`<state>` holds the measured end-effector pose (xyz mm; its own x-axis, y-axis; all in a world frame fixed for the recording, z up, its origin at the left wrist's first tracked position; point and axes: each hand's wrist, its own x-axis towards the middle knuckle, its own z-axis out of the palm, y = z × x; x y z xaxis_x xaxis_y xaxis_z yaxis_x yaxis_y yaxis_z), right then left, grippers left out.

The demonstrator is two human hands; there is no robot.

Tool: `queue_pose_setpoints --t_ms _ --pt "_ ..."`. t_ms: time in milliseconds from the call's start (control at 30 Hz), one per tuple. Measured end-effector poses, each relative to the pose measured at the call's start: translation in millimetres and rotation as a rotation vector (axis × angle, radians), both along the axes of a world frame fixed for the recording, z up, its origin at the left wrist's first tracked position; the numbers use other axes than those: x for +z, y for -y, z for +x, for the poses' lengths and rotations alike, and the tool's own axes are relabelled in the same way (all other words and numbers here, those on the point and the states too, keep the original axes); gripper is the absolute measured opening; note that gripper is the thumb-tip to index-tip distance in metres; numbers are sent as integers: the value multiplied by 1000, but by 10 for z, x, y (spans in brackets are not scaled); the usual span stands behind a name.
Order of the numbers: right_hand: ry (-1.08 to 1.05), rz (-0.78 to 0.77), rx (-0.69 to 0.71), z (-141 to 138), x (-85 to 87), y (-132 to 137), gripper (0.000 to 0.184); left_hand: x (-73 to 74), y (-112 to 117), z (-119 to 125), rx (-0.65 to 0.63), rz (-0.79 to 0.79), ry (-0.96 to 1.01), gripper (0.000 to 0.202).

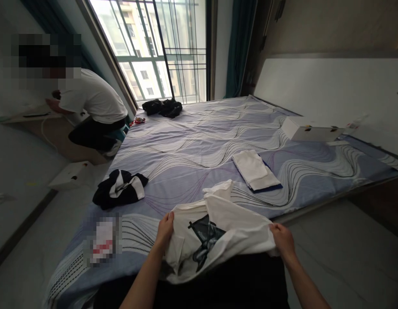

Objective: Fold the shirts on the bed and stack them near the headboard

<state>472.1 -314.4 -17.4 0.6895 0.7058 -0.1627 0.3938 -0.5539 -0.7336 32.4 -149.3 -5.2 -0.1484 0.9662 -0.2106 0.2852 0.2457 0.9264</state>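
A white T-shirt (240,229) with a dark print on its front is spread between my hands at the near edge of the bed. My left hand (165,229) pinches its left side, and my right hand (282,240) grips the right edge. The shirt is partly folded over, with one end resting on the bedsheet. Beyond it lies a stack of folded clothes (255,169), white on top of dark blue. To the left sits a crumpled black-and-white garment (120,189).
The bed (199,141) has a patterned purple-grey sheet. Black clothing (163,107) lies at its far end near the window. A white box (311,128) stands at the right by the headboard (334,90). A person in a white shirt (95,96) crouches at the left; another white box (70,175) is on the floor.
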Motion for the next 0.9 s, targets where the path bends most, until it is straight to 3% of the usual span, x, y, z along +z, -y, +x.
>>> queue_pose_setpoints --t_ms 100,167,233,300,400,467,567,633,733,800,900 --pt "97 -333 172 235 -166 296 17 24 -43 -36 26 -58 115 58" --pt "219 -402 192 214 -197 309 15 63 -46 -22 40 -76 156 53" --pt "366 -298 179 43 -160 160 31 103 -32 10 35 -92 178 49" --pt "466 -61 220 -239 -88 -105 45 129 -4 51 11 -116 183 47" --pt "427 224 368 -727 -3 -547 60 140 49 108 -21 -151 173 48" --pt "309 229 454 -1000 28 -771 65 143 80 126 -29 -158 171 50" --pt "68 173 576 -1191 96 -925 41 159 108 109 -38 -162 189 51" --pt "-25 211 536 -1124 173 -904 37 169 118 76 -50 -170 208 51" --pt "17 254 259 -733 275 -695 44 166 125 29 -66 -181 231 55" --pt "66 199 110 -356 282 -444 46 157 124 16 -72 -183 239 59" --pt "54 -15 58 169 163 58 42 148 118 27 -83 -182 245 62"
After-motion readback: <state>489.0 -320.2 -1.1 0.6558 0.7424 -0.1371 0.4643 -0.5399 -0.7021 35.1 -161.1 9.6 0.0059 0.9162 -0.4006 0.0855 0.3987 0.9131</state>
